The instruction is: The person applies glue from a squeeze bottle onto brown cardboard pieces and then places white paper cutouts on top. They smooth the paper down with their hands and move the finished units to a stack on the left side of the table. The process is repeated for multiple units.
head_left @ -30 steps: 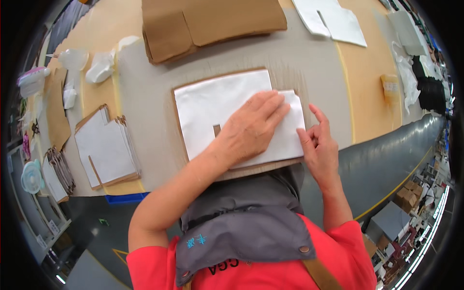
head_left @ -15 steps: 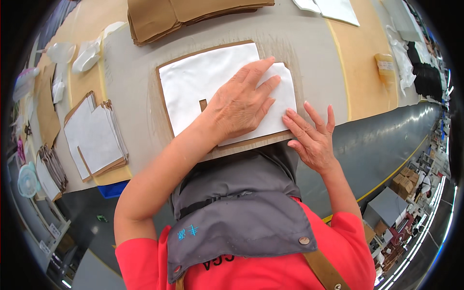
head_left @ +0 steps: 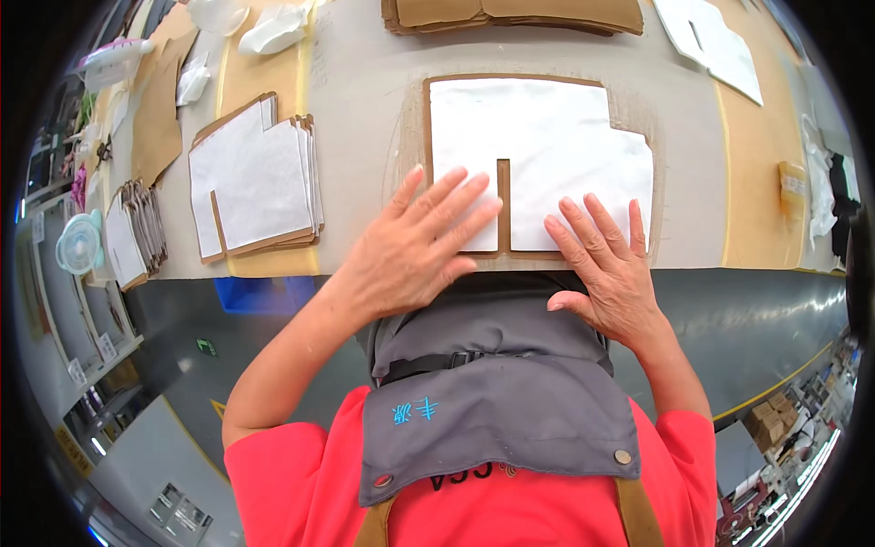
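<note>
A white sheet [head_left: 524, 118] with a stepped upper right corner and a slot at its lower edge lies flat in front of me. Beneath it is a brown panel [head_left: 504, 205], showing through the slot and as a thin border round the sheet. My left hand [head_left: 401, 246] is over the lower left part of the sheet, fingers spread, holding nothing; I cannot tell whether the fingertips touch. Fingers stretched out, my right hand [head_left: 606, 269] rests on the sheet's lower right part, its thumb apart toward the table edge.
A stack of white-faced brown panels [head_left: 251, 182] lies to the left, with another stack [head_left: 132, 232] beyond it. Folded brown pieces [head_left: 515, 16] sit at the far side. More white sheets [head_left: 711, 46] lie far right, above a yellowish bottle [head_left: 791, 190]. A blue bin [head_left: 264, 294] is below the table edge.
My left hand has drawn back from the sheet's middle toward its lower left, uncovering the slot. The right hand has moved further onto the sheet. The view has turned and shifted left.
</note>
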A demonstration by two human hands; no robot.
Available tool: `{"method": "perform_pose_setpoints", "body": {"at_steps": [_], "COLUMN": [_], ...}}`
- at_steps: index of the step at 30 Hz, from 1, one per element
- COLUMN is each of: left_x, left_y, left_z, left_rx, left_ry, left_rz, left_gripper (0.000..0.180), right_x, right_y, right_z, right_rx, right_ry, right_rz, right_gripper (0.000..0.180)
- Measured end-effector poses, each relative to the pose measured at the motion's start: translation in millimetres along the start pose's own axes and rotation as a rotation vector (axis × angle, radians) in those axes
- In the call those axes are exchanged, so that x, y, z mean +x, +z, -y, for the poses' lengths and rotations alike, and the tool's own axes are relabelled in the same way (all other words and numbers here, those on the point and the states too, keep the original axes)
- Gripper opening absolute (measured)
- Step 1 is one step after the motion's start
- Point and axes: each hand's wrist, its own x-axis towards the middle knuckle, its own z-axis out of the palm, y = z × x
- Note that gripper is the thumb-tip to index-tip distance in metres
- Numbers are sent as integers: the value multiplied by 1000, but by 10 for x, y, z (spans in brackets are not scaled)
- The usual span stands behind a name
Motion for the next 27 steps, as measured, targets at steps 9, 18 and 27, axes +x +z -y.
{"method": "perform_pose_setpoints", "body": {"at_steps": [9,18,27], "left_x": [-159,830,776], "left_y": [107,200,314], "left_z": [-23,166,375], "left_rx": [-15,12,95], "left_ry": [1,-247,-522], "left_rz": [-24,-340,-293], "left_gripper": [70,63,70], "right_x": [14,1036,887], "right_y": [-37,-30,146], "right_z": [-13,-45,-678], "right_rx": [-94,-35,-201], "right_ry": [-33,62,414], "right_rz": [86,-62,-124], "right_gripper": [87,94,96]}}
